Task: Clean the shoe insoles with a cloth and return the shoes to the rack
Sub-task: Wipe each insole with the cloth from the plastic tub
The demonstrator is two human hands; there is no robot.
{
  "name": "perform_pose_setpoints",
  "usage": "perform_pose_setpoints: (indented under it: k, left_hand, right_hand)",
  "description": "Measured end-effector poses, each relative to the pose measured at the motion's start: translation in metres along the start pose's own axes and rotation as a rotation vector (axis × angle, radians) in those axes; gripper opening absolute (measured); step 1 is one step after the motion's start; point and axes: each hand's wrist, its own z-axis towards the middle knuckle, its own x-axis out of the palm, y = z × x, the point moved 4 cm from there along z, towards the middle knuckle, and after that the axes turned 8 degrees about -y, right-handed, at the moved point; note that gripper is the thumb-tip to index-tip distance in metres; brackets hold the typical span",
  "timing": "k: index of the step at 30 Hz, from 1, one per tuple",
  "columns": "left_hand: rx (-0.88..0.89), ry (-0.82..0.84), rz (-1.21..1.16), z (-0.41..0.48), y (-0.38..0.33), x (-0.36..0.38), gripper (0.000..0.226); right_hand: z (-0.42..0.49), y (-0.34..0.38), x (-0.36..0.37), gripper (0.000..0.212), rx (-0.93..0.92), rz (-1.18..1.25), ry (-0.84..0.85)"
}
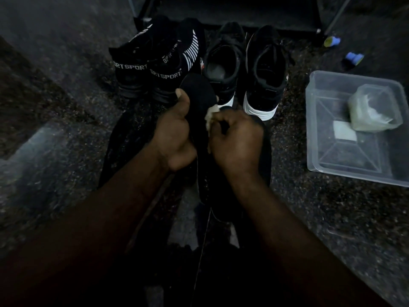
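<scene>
Dim light. Left hand [174,134] grips a black insole [199,89], thumb pressed flat on its upper face, rounded end sticking up past the thumb; surface matte, dark, no marks legible. Right hand [234,140] fisted, fingers [221,125] curled tight round a pale cloth [209,116] touching the insole's right edge. Just beyond the fingers, on the floor [66,107]: black "SPORT" pair [155,63], white-soled black pair [243,69]. Rack [232,14] behind those. Clear tub [345,156] well right of the fingers
</scene>
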Motion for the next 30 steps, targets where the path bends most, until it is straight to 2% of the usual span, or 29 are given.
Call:
perform_pose_setpoints:
  k: [3,8,10,15,18,21,27,30]
  left_hand:
    - [0.023,0.001,0.001,-0.002,0.000,0.008,0.084]
    - [-0.025,-0.028,-0.097,0.005,-0.003,-0.003,0.081]
    - [-0.033,-0.023,-0.102,0.006,-0.003,-0.006,0.082]
    - [-0.045,0.009,-0.081,0.003,0.009,0.001,0.081]
    - [0.012,-0.060,-0.001,0.002,0.009,0.003,0.074]
    - [0.116,-0.154,0.063,0.000,0.003,0.002,0.056]
    - [0.041,-0.060,0.013,-0.006,0.021,0.015,0.051]
    - [0.081,-0.106,0.066,-0.003,0.018,0.011,0.045]
  right_hand:
    - [0.002,-0.013,-0.007,0.011,0.085,-0.014,-0.012]
    - [-0.021,0.031,0.005,0.014,-0.091,0.163,0.054]
    - [-0.016,0.028,0.007,0.012,-0.108,0.173,0.063]
    - [0.001,-0.007,-0.003,0.010,0.062,0.082,-0.047]
    - [-0.001,0.006,-0.004,0.010,-0.007,0.119,-0.043]
    - [-0.006,0.024,-0.002,0.009,-0.141,0.141,-0.025]
    - [0.021,-0.010,-0.021,0.009,0.000,0.030,-0.169]
    - [0.012,0.004,-0.017,0.009,-0.066,0.076,-0.101]
